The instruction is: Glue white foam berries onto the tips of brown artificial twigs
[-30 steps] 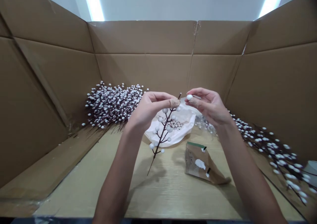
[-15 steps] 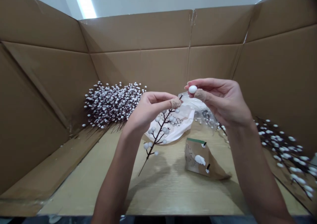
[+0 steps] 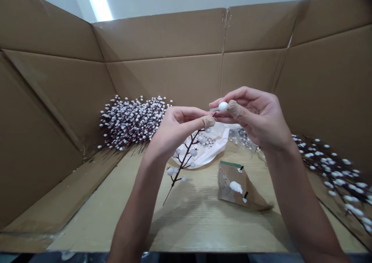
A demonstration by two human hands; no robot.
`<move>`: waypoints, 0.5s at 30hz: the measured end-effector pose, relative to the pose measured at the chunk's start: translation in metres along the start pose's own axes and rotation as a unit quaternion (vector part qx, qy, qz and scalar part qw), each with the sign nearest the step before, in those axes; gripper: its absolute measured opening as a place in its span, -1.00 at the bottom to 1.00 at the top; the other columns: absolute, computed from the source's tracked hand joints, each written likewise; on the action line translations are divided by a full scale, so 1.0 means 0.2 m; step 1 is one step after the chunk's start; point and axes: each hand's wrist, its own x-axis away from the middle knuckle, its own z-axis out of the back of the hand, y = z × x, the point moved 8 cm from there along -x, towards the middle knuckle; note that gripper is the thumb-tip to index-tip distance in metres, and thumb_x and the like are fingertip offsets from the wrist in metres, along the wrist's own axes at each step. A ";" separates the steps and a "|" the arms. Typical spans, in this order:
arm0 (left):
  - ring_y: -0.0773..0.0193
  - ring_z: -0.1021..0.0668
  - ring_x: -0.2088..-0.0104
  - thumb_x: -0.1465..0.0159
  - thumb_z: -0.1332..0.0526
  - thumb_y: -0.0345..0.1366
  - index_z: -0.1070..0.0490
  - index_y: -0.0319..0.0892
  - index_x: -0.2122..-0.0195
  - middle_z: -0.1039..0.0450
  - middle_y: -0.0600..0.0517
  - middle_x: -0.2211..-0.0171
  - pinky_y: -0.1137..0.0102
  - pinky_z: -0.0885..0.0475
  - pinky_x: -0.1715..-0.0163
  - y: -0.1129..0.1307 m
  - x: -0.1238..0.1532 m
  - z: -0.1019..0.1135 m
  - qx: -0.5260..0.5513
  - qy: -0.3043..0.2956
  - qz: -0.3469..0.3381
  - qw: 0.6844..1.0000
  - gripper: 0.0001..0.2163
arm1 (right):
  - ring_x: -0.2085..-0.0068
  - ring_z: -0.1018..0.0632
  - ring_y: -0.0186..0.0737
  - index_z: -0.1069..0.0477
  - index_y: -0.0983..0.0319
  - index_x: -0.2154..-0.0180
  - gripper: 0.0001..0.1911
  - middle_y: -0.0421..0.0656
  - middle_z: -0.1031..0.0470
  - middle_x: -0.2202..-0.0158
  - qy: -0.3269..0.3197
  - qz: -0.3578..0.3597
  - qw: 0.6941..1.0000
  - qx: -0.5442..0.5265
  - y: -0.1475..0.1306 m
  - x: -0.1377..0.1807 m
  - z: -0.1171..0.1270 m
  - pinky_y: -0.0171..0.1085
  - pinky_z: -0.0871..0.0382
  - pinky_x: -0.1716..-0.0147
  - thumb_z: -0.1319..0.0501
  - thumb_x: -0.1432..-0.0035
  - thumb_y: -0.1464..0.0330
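Note:
My left hand [image 3: 180,129] pinches a dark brown artificial berry branch [image 3: 186,156] near its upper tip, between a taped thumb and the fingers. The branch hangs slanting down to the left, with white berries on its side twigs. Between the taped thumb and fingertips of my right hand [image 3: 255,111] is one loose white berry [image 3: 223,106], just above and to the right of the branch tip. Fingers of both hands meet or nearly meet there; whether berry and tip touch I cannot tell.
Behind the hands lies a white plastic bag [image 3: 213,154] with loose berries. A folded cardboard piece [image 3: 232,185] bearing white paste stands at centre right. Berry branches pile up at left [image 3: 133,121] and right [image 3: 334,170]. Cardboard walls [image 3: 162,76] enclose the table [image 3: 186,224].
My right hand has moved slightly left with the white berry, closing in on the branch tip. My left hand and the branch have hardly moved.

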 end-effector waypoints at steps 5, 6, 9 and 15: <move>0.30 -0.58 0.42 -0.04 -0.37 -0.36 -0.61 -0.14 0.44 -0.61 -0.01 0.44 0.42 -0.47 0.37 0.00 0.00 0.00 -0.010 -0.003 0.002 1.000 -0.95 | 0.26 -0.63 -0.24 -0.46 0.23 0.28 -0.84 -0.13 -0.60 0.24 -0.001 0.004 1.000 0.019 0.01 0.00 0.00 -0.27 -0.59 0.23 -0.32 -0.09 0.31; 0.29 -0.58 0.41 -0.04 -0.37 -0.36 -0.62 -0.15 0.44 -0.61 -0.01 0.43 0.42 -0.47 0.37 0.00 0.00 0.00 -0.013 -0.003 0.002 1.000 -0.95 | 0.26 -0.63 -0.24 -0.46 0.24 0.28 -0.84 -0.13 -0.60 0.24 -0.003 0.006 1.000 0.019 0.01 0.00 0.00 -0.27 -0.59 0.24 -0.32 -0.09 0.31; 0.28 -0.59 0.40 -0.04 -0.37 -0.36 -0.62 -0.15 0.42 -0.62 -0.02 0.42 0.42 -0.48 0.37 0.00 0.01 0.01 -0.015 -0.005 0.003 1.000 -0.94 | 0.26 -0.62 -0.25 -0.46 0.24 0.29 -0.86 -0.13 -0.61 0.26 -0.005 0.011 1.000 0.020 0.01 0.00 0.00 -0.28 -0.59 0.25 -0.32 -0.09 0.33; 0.25 -0.59 0.40 -0.05 -0.35 -0.35 -0.62 -0.17 0.41 -0.61 -0.05 0.42 0.40 -0.48 0.39 0.01 0.01 0.01 -0.032 0.000 -0.001 0.999 -0.92 | 0.27 -0.62 -0.21 -0.47 0.22 0.35 -0.83 -0.12 -0.61 0.25 0.012 0.000 0.999 0.039 0.03 0.00 0.00 -0.24 -0.59 0.26 -0.37 -0.02 0.30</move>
